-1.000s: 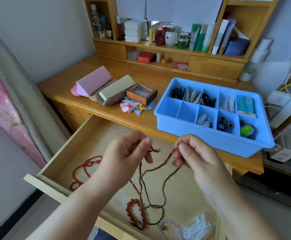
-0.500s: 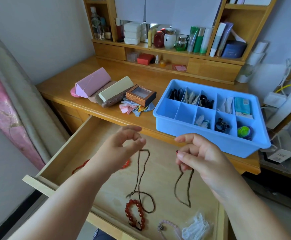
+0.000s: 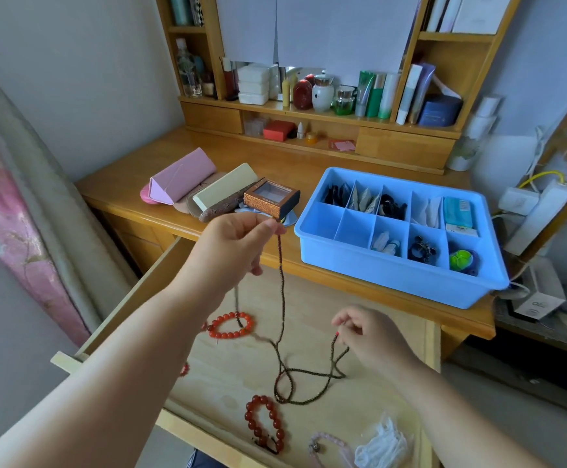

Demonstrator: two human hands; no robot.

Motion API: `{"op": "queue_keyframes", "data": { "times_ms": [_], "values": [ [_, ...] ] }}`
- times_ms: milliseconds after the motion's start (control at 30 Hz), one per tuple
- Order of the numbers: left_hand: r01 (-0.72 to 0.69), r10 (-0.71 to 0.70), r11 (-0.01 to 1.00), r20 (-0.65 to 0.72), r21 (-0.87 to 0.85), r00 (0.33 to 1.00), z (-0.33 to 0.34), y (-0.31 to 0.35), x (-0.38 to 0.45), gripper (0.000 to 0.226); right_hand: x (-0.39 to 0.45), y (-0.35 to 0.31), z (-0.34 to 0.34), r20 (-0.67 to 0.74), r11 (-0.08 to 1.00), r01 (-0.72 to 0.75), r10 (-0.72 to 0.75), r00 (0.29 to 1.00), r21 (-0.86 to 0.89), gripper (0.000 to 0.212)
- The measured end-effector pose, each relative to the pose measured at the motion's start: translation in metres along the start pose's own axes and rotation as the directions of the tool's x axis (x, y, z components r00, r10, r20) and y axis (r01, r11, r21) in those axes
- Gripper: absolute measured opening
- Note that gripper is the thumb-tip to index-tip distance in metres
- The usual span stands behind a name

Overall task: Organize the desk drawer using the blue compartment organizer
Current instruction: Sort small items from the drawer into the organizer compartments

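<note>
On my far left I see a pink case [image 3: 182, 175] lying on the desk [image 3: 120, 187], with a cream box [image 3: 226, 190] and a small brown box [image 3: 271, 198] beside it. Below them the wooden drawer [image 3: 133, 298] stands pulled open. My left hand [image 3: 235, 246] is raised over the drawer's back edge, thumb and forefinger pinching one end of a long dark bead string [image 3: 280, 298]. The string hangs down from that pinch, loops on the drawer floor and climbs to my right hand [image 3: 371, 334], which pinches the other end low over the drawer, fingers curled in close. An orange bead bracelet [image 3: 230, 327] lies on the drawer floor under my left wrist, a dark red bracelet [image 3: 266, 422] lies nearer the front, and a clear plastic bundle [image 3: 381, 445] sits at the front right corner. To the right, the blue organizer [image 3: 393, 275] sits on the desk, just behind the drawer, several compartments holding small items and its two front-left ones bare.
</note>
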State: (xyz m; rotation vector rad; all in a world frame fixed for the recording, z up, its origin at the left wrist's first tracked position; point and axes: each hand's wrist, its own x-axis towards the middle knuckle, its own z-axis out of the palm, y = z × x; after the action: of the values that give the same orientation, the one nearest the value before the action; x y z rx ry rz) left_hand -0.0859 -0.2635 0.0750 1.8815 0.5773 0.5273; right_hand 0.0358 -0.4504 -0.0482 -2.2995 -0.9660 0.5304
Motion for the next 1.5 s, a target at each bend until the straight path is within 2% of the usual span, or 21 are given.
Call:
{"op": "queue_keyframes", "data": {
  "times_ms": [67, 100, 167, 233, 300, 367, 400, 533, 633, 700, 733, 833, 900, 967, 1000, 1067, 1133, 1200, 1300, 1400, 1500],
  "values": [
    [0.004, -0.013, 0.996, 0.095, 0.094, 0.995, 0.002, 0.004, 0.002, 0.021, 0.004, 0.006, 0.007, 0.041, 0.992, -0.039, 0.045, 0.998, -0.123, 0.023],
    [-0.017, -0.004, 0.989, 0.142, 0.15, 0.99, 0.003, 0.005, 0.002, 0.02, 0.004, 0.004, 0.007, 0.03, 0.994, -0.023, 0.026, 0.999, -0.109, 0.031],
    [-0.056, 0.01, 0.98, 0.236, 0.188, 0.972, 0.007, 0.008, 0.001, 0.02, 0.007, -0.011, 0.004, 0.021, 0.992, 0.011, -0.014, 1.0, 0.122, 0.054],
    [-0.077, 0.038, 0.992, 0.348, 0.098, 0.937, 0.012, 0.009, -0.001, 0.02, 0.01, -0.035, -0.004, 0.105, 0.902, 0.01, -0.061, 0.993, 0.432, 0.069],
    [-0.072, 0.082, 0.997, 0.404, -0.04, 0.911, 0.013, 0.013, -0.001, 0.018, 0.012, -0.052, -0.007, 0.155, 0.83, 0.009, -0.115, 0.981, 0.557, 0.051],
    [-0.043, 0.106, 0.981, 0.345, -0.187, 0.933, 0.001, 0.015, 0.005, 0.015, 0.01, -0.059, -0.003, 0.093, 0.846, 0.01, -0.071, 0.993, 0.533, 0.016],
    [-0.033, 0.108, 0.965, 0.278, -0.261, 0.955, -0.009, 0.016, 0.011, 0.014, 0.009, -0.054, 0.001, 0.054, 0.855, -0.019, -0.011, 0.998, 0.518, 0.01],
    [-0.063, 0.033, 0.878, -0.072, -0.475, 0.997, -0.064, 0.002, 0.034, 0.018, -0.001, -0.01, 0.021, 0.004, 0.848, -0.227, 0.257, 0.966, 0.479, 0.023],
    [-0.017, -0.108, 0.841, -0.199, -0.541, 0.974, -0.101, -0.033, 0.042, 0.025, -0.013, 0.026, 0.03, -0.042, 0.789, -0.332, 0.411, 0.911, 0.518, 0.037],
    [0.052, -0.207, 0.852, -0.245, -0.521, 0.947, -0.118, -0.064, 0.041, 0.029, -0.019, 0.044, 0.031, -0.033, 0.681, -0.369, 0.5, 0.865, 0.633, 0.022],
    [0.085, -0.258, 0.849, -0.269, -0.522, 0.928, -0.124, -0.079, 0.039, 0.028, -0.021, 0.051, 0.03, -0.003, 0.578, -0.37, 0.542, 0.84, 0.728, 0.014],
    [0.203, -0.384, 0.852, -0.312, -0.482, 0.869, -0.127, -0.115, 0.026, 0.016, -0.021, 0.059, 0.028, 0.193, 0.147, -0.317, 0.541, 0.819, 0.937, 0.011],
    [0.288, -0.386, 0.903, -0.31, -0.318, 0.869, -0.113, -0.127, 0.015, 0.015, -0.022, 0.048, 0.021, 0.238, -0.018, -0.257, 0.446, 0.863, 0.966, 0.015],
    [0.287, -0.286, 0.957, -0.309, -0.042, 0.907, -0.09, -0.121, 0.002, 0.013, -0.02, 0.031, 0.011, 0.199, -0.089, -0.179, 0.372, 0.906, 0.98, 0.019],
    [0.239, -0.192, 0.96, -0.275, 0.148, 0.942, -0.076, -0.111, -0.004, 0.008, -0.019, 0.023, 0.005, 0.165, -0.077, -0.147, 0.346, 0.924, 0.986, 0.021],
    [0.033, -0.035, 0.876, -0.005, 0.482, 0.999, -0.047, -0.084, -0.017, 0.007, -0.018, 0.005, -0.005, 0.073, 0.03, -0.084, 0.269, 0.96, 0.996, 0.027],
    [-0.151, -0.014, 0.834, 0.295, 0.531, 0.956, -0.016, -0.058, -0.025, 0.009, -0.017, -0.011, -0.012, -0.01, 0.224, -0.027, 0.163, 0.987, 0.974, 0.031],
    [-0.204, 0.008, 0.891, 0.435, 0.406, 0.9, 0.013, -0.039, -0.031, 0.008, -0.019, -0.024, -0.015, -0.023, 0.365, -0.003, 0.068, 0.997, 0.931, 0.032],
    [-0.157, 0.069, 0.971, 0.42, 0.179, 0.905, 0.043, -0.021, -0.028, 0.014, -0.024, -0.031, -0.014, 0.098, 0.345, -0.084, -0.023, 0.995, 0.935, 0.032],
    [0.085, -0.096, 0.995, 0.256, 0.055, 0.962, 0.046, -0.022, -0.013, 0.02, -0.033, -0.022, -0.018, 0.236, 0.221, -0.213, -0.084, 0.968, 0.952, 0.023],
    [0.263, -0.273, 0.961, 0.143, 0.085, 0.951, 0.032, -0.043, -0.002, 0.021, -0.041, -0.008, -0.026, 0.296, 0.097, -0.286, -0.111, 0.949, 0.953, 0.016]
  ]
}}
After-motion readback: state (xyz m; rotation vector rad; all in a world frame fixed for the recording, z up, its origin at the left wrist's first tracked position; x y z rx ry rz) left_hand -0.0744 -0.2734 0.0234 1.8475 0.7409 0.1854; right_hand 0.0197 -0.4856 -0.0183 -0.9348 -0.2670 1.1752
